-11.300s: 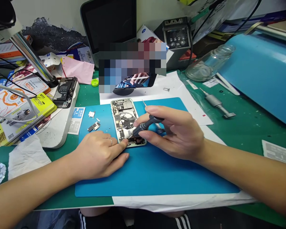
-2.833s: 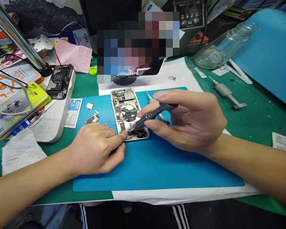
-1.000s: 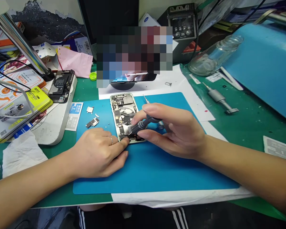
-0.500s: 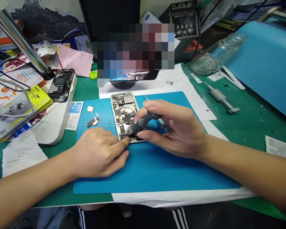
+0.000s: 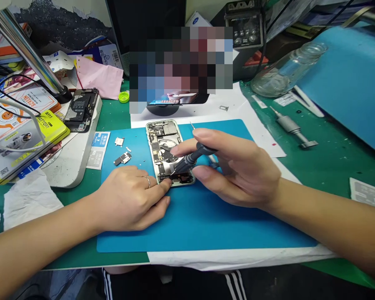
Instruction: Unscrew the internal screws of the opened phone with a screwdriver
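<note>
An opened phone (image 5: 162,141) with its insides showing lies on a blue mat (image 5: 206,225). My left hand (image 5: 129,202) rests flat on the mat, its fingertips pressed against the phone's lower left corner. My right hand (image 5: 237,168) pinches a dark screwdriver (image 5: 193,156) whose tip points down into the lower part of the phone. Small metal parts (image 5: 122,157) lie on the mat to the left of the phone. A second thin tool (image 5: 192,125) pokes out behind my right fingers.
Another opened phone (image 5: 80,109) lies on a white pad at the left, beside yellow and orange boxes (image 5: 21,133). A glass jar (image 5: 284,73), a grey metal tool (image 5: 292,127) and a blue cover (image 5: 353,83) sit at the right. A chrome pole (image 5: 26,54) rises at the back left.
My right hand has shifted slightly to the right and lifted the screwdriver's tip a little. My left hand stays on the phone's corner.
</note>
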A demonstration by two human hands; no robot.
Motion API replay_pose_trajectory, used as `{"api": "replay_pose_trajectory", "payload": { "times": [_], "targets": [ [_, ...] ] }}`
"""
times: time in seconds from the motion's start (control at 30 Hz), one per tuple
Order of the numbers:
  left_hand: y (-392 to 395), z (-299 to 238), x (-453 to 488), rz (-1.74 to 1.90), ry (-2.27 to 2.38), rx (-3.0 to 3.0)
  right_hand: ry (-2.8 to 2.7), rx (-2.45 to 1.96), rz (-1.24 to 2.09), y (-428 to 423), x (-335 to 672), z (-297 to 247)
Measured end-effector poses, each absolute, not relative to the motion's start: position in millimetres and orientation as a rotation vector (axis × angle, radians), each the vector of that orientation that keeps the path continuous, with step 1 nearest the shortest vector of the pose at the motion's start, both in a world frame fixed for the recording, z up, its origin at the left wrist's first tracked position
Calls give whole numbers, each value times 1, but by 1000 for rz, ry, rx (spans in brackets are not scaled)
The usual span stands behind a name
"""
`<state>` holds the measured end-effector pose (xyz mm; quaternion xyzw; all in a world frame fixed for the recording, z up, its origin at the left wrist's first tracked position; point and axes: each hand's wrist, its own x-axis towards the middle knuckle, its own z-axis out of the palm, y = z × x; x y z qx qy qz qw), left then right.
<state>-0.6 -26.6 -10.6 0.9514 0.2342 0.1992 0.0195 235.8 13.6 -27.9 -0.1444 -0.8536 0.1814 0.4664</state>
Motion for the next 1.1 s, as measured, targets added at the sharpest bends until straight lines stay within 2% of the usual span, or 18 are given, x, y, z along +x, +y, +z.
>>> {"api": "replay_pose_trajectory", "payload": {
  "times": [0.33,0.83,1.1],
  "targets": [
    [-27,-11,-1,590,721,2971,-2106,-322,370,14,235,-25],
    [-28,-12,-2,568,733,2968,-1964,-353,712,6,230,-33],
    [-28,-16,-1,578,733,2982,-1958,-325,525,9,229,-32]
  ]
}}
